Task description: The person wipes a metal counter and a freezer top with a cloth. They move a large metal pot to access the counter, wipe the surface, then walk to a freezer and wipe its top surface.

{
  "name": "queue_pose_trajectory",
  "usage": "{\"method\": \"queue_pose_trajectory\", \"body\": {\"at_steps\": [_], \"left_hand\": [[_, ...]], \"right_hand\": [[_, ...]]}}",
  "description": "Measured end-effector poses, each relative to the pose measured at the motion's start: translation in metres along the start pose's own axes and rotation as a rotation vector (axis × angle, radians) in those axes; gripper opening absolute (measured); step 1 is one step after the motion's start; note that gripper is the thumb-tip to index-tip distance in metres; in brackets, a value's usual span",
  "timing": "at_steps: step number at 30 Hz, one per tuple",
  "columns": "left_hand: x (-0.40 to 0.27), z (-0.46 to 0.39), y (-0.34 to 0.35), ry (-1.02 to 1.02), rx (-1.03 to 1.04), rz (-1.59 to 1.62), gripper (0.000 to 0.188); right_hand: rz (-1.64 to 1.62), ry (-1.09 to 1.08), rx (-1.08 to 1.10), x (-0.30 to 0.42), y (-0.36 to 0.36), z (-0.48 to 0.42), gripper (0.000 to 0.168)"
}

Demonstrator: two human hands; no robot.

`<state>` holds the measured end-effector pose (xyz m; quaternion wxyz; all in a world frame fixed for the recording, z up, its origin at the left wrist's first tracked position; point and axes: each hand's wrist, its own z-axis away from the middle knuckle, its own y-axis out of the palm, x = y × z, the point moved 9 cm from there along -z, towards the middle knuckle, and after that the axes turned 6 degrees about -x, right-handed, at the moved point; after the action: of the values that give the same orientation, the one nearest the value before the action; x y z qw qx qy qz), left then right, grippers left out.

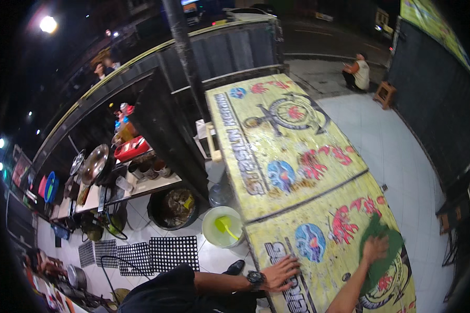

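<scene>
A long table [297, 211] has a yellow printed top with pictures of lobsters, anchors and round blue emblems, plus lettering. Its surface is wet and stained brown in patches. My right hand [376, 248] presses on a green cloth [382, 266], bunched and spread near the table's right edge. Resting palm down on the left edge, fingers spread, is my left hand [281, 272], with a black watch [255, 278] on the wrist. The left hand holds nothing.
Left of the table stand a white bucket [207, 234] with a lime-green dipper [221, 223] and a dark tub [156, 217] of murky water. Perforated mats [174, 250] lie on the floor. A cooking counter holds a wok [95, 164] and red tray [131, 148]. A person [360, 74] squats outside near a stool [384, 95].
</scene>
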<state>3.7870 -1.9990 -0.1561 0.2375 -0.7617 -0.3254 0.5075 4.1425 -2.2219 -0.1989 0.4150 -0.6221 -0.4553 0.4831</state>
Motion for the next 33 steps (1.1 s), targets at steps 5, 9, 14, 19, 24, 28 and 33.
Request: {"method": "queue_pose_trajectory", "body": {"at_steps": [5,9,14,19,24,28,33], "left_hand": [[0.012,0.006,0.004,-0.024,-0.076,0.063,0.043],[0.023,0.029,-0.071,-0.018,-0.356,0.431,0.029],[0.087,0.103,-0.175,-0.137,-0.569,0.344,0.024],[0.313,0.352,-0.163,-0.827,-0.667,0.193,0.025],[0.352,0.587,-0.180,-1.390,0.052,-0.334,0.019],[0.319,0.607,-0.162,-1.150,0.549,-0.510,0.020],[0.356,0.593,-0.168,-1.837,-0.205,0.416,0.018]], "right_hand": [[-0.239,-0.619,-0.021,0.265,-0.073,0.088,0.058],[-0.579,-0.974,-0.029,0.288,-0.126,0.220,0.060],[-0.582,-0.760,0.218,0.154,-0.134,0.304,0.057],[-0.428,-0.410,0.118,0.026,-0.099,0.328,0.054],[-0.216,0.239,0.135,-0.112,-0.026,0.284,0.057],[-0.093,0.521,0.064,-0.152,-0.001,0.271,0.062],[-0.141,0.297,0.023,-0.016,-0.034,0.269,0.059]]}}
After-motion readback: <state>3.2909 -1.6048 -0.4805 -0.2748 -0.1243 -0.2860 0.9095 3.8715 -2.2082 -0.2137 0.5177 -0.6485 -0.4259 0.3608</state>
